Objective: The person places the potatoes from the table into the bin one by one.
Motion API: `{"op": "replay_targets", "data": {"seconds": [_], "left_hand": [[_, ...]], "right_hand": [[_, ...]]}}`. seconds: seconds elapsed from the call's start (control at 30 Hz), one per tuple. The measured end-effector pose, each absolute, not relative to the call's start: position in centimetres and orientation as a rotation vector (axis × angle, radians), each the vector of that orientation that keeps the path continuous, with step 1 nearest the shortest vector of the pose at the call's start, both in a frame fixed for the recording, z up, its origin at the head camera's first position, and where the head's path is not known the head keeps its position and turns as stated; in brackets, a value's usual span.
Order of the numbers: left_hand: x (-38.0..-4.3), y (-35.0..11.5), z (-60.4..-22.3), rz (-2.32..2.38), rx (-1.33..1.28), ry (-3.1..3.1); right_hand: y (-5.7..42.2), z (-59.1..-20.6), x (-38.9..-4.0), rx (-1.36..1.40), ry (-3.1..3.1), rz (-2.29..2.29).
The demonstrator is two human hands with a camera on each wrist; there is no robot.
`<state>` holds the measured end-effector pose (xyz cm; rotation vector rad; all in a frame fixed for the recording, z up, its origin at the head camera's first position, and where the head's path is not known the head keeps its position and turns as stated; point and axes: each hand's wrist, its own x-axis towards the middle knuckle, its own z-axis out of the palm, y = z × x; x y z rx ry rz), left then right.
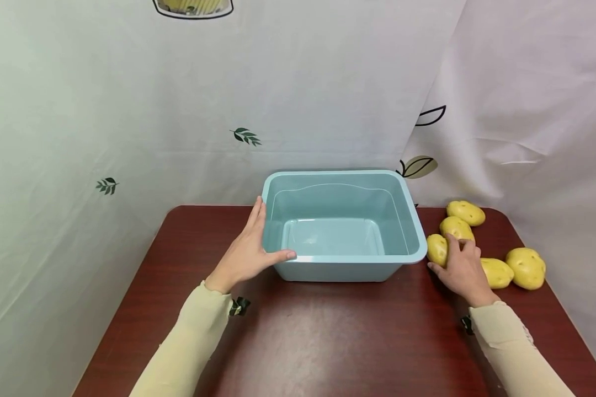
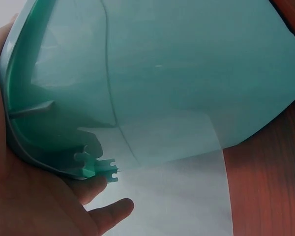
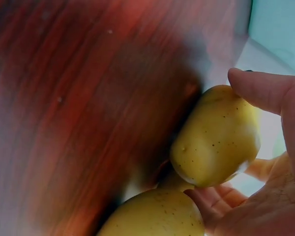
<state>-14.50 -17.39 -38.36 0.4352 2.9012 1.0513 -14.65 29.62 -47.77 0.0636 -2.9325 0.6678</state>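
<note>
A light blue plastic basin [image 1: 338, 259] stands on the table with its inside bare. My left hand [image 1: 248, 248] rests at the basin's left front corner, fingers straight along the left side and thumb over the front rim; the left wrist view shows the hand [image 2: 44, 196] against the rim from outside. To the right of the basin, my right hand [image 1: 464, 270] grips a yellow potato [image 3: 219, 137], thumb on one end and fingers round the far side. Another potato [image 3: 155, 214] lies close by its fingers.
More potatoes lie at the table's right end: two behind the hand, including the farthest potato [image 1: 466, 213], and two to its right, including a large potato [image 1: 525, 268]. The dark red table [image 1: 318, 336] meets a white printed cloth [image 1: 328, 99] at the back.
</note>
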Motion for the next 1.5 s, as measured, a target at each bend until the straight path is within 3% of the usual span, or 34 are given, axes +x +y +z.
{"op": "replay_targets", "data": {"seconds": [1.5], "left_hand": [[-14.5,-17.4,-38.7,1.069,0.459,2.922]], "right_hand": [[28.6,-46.4,-13.8,0.029,-2.733,0.758]]}}
